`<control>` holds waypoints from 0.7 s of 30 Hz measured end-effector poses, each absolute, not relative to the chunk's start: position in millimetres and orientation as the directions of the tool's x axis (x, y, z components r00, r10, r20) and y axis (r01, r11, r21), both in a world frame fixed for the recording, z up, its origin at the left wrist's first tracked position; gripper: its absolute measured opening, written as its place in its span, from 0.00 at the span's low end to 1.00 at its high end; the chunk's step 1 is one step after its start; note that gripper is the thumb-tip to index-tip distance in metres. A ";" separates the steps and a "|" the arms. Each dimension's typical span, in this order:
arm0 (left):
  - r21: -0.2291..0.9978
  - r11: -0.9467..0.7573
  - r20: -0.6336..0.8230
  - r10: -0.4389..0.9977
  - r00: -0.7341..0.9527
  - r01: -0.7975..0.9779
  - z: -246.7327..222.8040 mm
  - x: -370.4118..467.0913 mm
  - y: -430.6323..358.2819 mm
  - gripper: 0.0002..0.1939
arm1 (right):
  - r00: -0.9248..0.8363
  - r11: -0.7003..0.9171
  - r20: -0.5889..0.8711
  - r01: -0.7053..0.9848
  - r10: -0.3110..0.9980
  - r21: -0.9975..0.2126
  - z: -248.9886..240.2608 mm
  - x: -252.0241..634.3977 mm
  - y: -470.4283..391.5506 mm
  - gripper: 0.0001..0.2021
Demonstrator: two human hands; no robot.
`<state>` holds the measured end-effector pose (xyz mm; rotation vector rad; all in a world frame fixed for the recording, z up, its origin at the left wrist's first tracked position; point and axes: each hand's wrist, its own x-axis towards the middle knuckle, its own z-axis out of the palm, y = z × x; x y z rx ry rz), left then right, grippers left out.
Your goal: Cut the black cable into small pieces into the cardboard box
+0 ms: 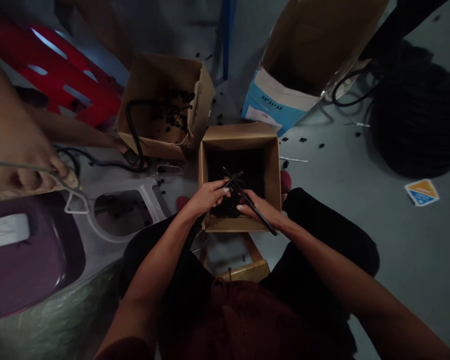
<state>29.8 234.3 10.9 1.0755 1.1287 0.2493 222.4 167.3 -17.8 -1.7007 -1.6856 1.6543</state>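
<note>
Over a cardboard box holding many small dark pieces, both of my hands are close together. My left hand is closed round a thin black strip, whose end reaches up and right over the box. In my right hand is a dark slender tool; its rear end points down and right past my wrist, and its front end meets the strip between my hands. What kind of tool it is cannot be made out in the dim light.
Another box with dark scraps stands behind left, a blue-white carton behind right. A black coil lies at right. Another person's hand is at far left, near a grey plastic stool and a purple seat.
</note>
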 end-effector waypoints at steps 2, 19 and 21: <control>0.797 0.492 -0.603 0.648 0.465 0.349 13.4 30.9 234.1 0.13 | -0.290 -0.279 -0.501 0.562 0.816 -0.779 -19.1 222.8 167.3 0.24; 0.766 0.547 -0.643 0.630 0.436 0.339 0.1 34.2 232.2 0.11 | -0.242 -0.261 -0.559 0.694 0.793 -0.671 -23.5 223.3 163.7 0.09; 0.760 0.558 -0.649 0.619 0.442 0.334 -2.5 34.4 232.6 0.12 | -0.236 -0.263 -0.560 0.697 0.794 -0.667 -24.5 224.1 163.1 0.09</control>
